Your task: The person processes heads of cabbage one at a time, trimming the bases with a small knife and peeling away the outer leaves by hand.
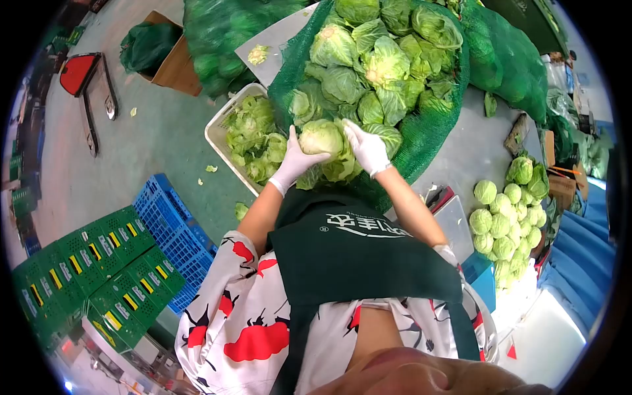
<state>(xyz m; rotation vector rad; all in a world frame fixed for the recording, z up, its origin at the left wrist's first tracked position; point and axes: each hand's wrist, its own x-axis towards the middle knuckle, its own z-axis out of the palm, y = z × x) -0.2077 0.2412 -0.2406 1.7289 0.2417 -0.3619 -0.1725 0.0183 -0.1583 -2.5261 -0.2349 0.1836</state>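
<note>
Between my two white-gloved hands is a pale green cabbage (321,138) with loose outer leaves. My left hand (297,160) grips its left side, thumb toward the front. At the right, my right hand (367,147) has its fingers on the cabbage's outer leaves. Just beyond, a green mesh bag (421,141) lies open, full of cabbages (386,62). A white basket (217,135) holding trimmed leaves (253,135) stands to the left of my left hand.
Trimmed cabbages (503,224) are piled at the right. Blue crates (174,230) and green crates (99,263) stand lower left. Filled mesh bags (507,72) lie at the back, a cardboard box (178,69) and a red pallet jack (80,74) back left. Leaf scraps dot the floor.
</note>
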